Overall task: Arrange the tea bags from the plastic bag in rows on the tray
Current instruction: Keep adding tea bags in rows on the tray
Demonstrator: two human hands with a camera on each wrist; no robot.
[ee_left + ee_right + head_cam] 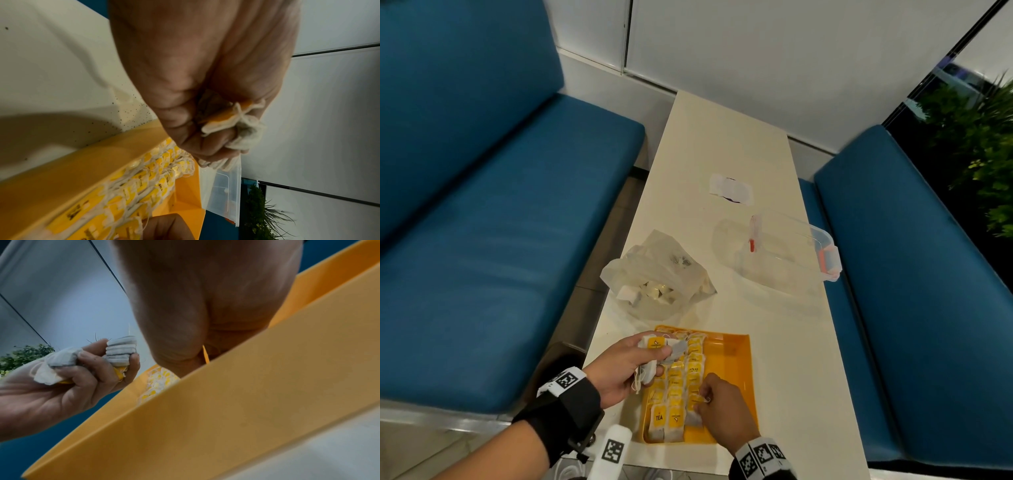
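Dim, even indoor light; head view bends at its edges, both wrist views blurred up close.

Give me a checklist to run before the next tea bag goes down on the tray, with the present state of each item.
1. Supply in hand: ok. The left hand grips a bunch of tea bags above the tray's left edge.
2. Placing hand on target: ok. The right hand has its fingertips at the near end of the third row.
3. Room left on the tray: ok. Its right part is bare.
4. Rows straight: ok. The laid bags run in neat overlapping columns.
5. Right-hand pinch: cannot tell whether it holds a tag or string; the fingers hide it.
6. Plastic bag within reach: ok, just beyond the tray, bags still inside.
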